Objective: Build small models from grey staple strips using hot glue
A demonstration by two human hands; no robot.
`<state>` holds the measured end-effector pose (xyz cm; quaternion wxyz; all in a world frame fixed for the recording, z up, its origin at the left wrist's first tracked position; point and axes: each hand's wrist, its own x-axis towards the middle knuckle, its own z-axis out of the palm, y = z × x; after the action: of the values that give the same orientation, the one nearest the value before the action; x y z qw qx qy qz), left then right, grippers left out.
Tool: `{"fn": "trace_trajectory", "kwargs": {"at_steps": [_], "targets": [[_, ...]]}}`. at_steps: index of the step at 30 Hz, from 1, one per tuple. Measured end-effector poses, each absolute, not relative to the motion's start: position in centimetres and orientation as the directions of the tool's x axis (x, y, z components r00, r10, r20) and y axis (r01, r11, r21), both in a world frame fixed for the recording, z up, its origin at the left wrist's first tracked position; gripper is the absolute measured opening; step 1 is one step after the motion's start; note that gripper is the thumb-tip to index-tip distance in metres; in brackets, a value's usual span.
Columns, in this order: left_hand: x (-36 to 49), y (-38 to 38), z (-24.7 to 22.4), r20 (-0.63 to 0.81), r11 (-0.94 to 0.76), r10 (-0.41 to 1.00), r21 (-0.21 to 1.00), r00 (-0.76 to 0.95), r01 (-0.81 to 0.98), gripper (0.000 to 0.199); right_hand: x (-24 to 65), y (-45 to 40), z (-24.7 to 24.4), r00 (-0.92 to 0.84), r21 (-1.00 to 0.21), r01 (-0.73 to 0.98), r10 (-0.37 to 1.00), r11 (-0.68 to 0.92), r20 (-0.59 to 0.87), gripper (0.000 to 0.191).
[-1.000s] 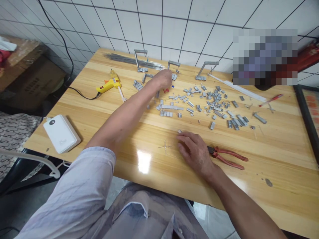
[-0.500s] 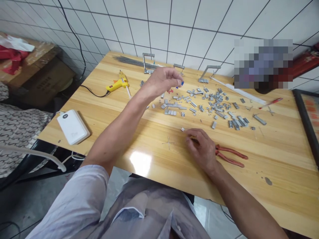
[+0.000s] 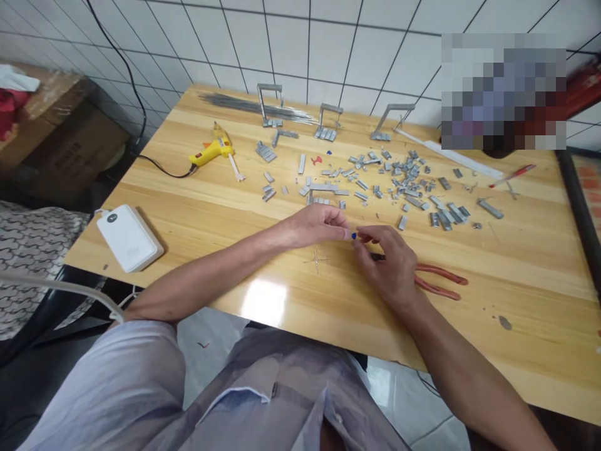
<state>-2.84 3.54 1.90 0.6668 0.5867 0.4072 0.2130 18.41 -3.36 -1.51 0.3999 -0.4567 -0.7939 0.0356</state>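
Over tabletop (image 3: pixel 197 207), left grip (image 3: pixel 323 223) holds blue piece (image 3: pixel 354 236) at its fingertips (image 3: pixel 346 233).

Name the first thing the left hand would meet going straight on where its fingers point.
Likely the right hand, whose fingertips lie just past the small blue piece at the tips of the left hand. Depth is unclear, so they may touch that piece.
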Motion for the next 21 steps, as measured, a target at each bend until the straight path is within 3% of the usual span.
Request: {"fn": "trace_trajectory", "kwargs": {"at_steps": [6,14,18,21], "targets": [[-3.5,3.4,0.7,-0.316,0.192,0.759,0.944,0.570,0.268,0.021,18.5,-3.4,-1.9,-0.311,-0.427,0.693,0.776,0.581,0.549,0.020],[-3.4,3.0,0.7,-0.294,0.152,0.752,0.948,0.590,0.279,0.017,18.6,-3.5,-2.0,-0.347,-0.446,0.664,0.775,0.601,0.528,0.024],[-3.8,3.2,2.2,-0.231,0.007,0.792,0.929,0.565,0.370,0.018,18.6,-3.5,-1.9,-0.335,-0.457,0.668,0.786,0.588,0.520,0.021],[-4.7,2.8,3.6,-0.213,-0.161,0.819,0.807,0.534,0.568,0.010,18.5,-3.5,-2.0,-0.329,-0.458,0.664,0.781,0.591,0.531,0.018]]}}
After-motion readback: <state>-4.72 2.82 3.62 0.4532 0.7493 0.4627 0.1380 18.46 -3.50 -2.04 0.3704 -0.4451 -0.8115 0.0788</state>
